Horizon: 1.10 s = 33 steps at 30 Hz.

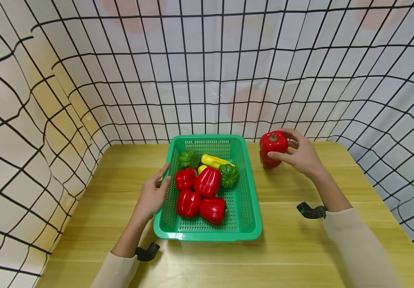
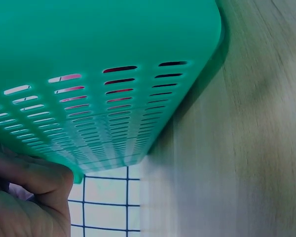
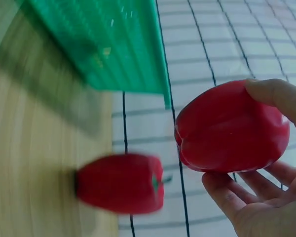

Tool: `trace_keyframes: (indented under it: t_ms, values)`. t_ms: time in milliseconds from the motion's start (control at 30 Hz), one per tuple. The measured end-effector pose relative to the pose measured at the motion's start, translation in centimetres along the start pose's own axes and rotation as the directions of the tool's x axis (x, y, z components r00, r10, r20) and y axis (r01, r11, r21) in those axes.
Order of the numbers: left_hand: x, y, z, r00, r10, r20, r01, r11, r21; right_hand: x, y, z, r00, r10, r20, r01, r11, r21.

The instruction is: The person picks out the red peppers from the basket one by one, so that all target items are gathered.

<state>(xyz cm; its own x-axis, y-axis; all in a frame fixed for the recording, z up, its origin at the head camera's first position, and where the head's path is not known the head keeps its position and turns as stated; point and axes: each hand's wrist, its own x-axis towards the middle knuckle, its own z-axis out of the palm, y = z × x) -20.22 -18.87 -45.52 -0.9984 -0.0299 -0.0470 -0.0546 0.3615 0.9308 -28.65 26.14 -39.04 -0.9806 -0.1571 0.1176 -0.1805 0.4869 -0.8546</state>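
Observation:
A green perforated basket [image 1: 254,200] stands on the table, with my left hand [image 1: 153,196] gripping its left rim; in the left wrist view the curled fingers [image 2: 44,180] show outside the wall. Right of the basket, my right hand [image 1: 302,156] holds a red bell pepper [image 1: 273,140] between thumb and fingers, stem up. Below it a second red bell pepper [image 3: 121,183] stands upright on the table, apart from the held one in the right wrist view. Inside the basket lie several red bell peppers [image 1: 208,182], a dark green ribbed vegetable [image 1: 189,159] and a bumpy green one [image 1: 229,176].
A long yellow vegetable [image 1: 216,161] and a smaller yellow piece [image 1: 202,169] also lie in the basket. Behind the wooden table [image 1: 293,248] and along both sides hangs a white cloth with a black grid [image 1: 207,92]. Each wrist carries a black band [image 1: 311,211].

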Motion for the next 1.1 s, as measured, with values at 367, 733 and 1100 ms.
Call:
trace_keyframes:
  t_ms: [367, 733, 1100]
  values:
    - [0.0, 0.0, -0.3, 1.000, -0.011, 0.011, 0.011, 1.000, -0.013, -0.9, 4.2, -3.6, 0.995, 0.095, -0.036, -0.095, 0.995, -0.001]
    - [-0.2, 0.1, -0.1, 1.000, -0.013, 0.004, 0.013, 1.000, -0.026, -0.1, 7.8, -4.6, 0.992, 0.116, -0.059, -0.119, 0.991, -0.053]
    - [0.0, 0.1, 0.0, 1.000, -0.021, 0.004, 0.021, 0.999, -0.035, 0.9, 11.3, -4.1, 0.985, 0.169, -0.018, -0.170, 0.983, -0.067]
